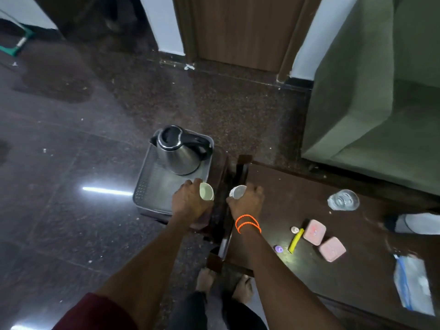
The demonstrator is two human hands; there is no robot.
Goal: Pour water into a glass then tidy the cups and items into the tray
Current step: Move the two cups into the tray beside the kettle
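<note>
A steel kettle (182,151) with a black handle stands at the back of a grey tray (147,184). My left hand (188,202) grips a white cup (206,191) tilted on its side above the tray's near right corner. My right hand (247,202), with orange bands on its wrist, holds a second white cup (237,191), also tilted, over the gap between the tray's stand and the dark table (357,258). A clear glass (343,200) with water stands on the table at the right.
On the table lie two pink boxes (314,232) (332,248), a yellow sachet (296,240), small white and purple caps, and a clear zip bag (413,284). A green sofa (371,91) stands behind the table. My bare feet (223,285) are on the dark polished floor.
</note>
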